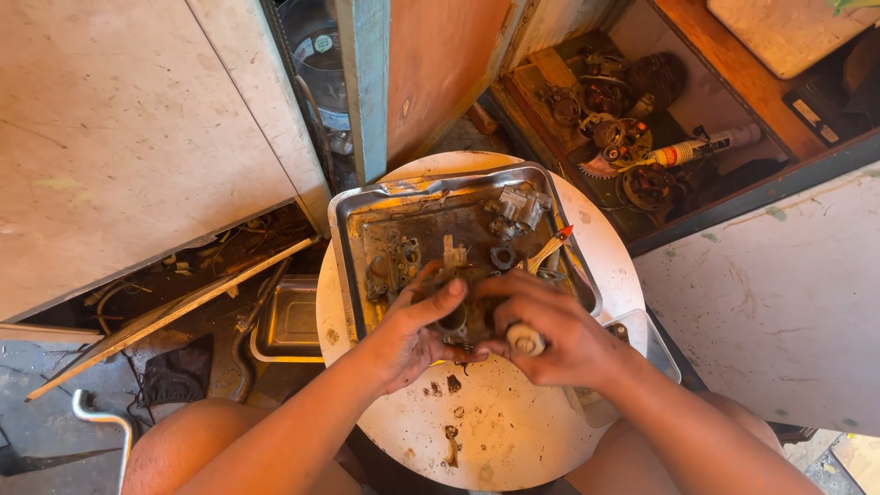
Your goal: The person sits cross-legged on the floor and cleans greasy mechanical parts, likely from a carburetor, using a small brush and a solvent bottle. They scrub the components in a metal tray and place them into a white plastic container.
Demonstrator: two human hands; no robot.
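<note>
Metal carburettor body (456,295), grimy and brown, sits between both hands above the near edge of a dented steel tray (346,240). Left hand (410,332): fingers curled under and around the part, thumb pressed across its top, closed on it. Right hand (553,332): wrapped over the right side of the same part, and also gripping a tool with a pale round handle end (525,340) facing the camera; the tool's tip is hidden, so where it meets the part cannot be told.

Tray rests on a round white surface (513,431), stained, with small dark scraps near the front. In the tray: a grey metal fitting (519,205) at the far right corner, a dark ring (502,257) just beyond the hands, a brownish plate piece (392,266) on the left. A red-tipped tool (552,246) leans against the tray's right side.

Second, smaller tray (289,321) lies on the floor to the left. Wooden box of rusty parts (614,119) at upper right.
</note>
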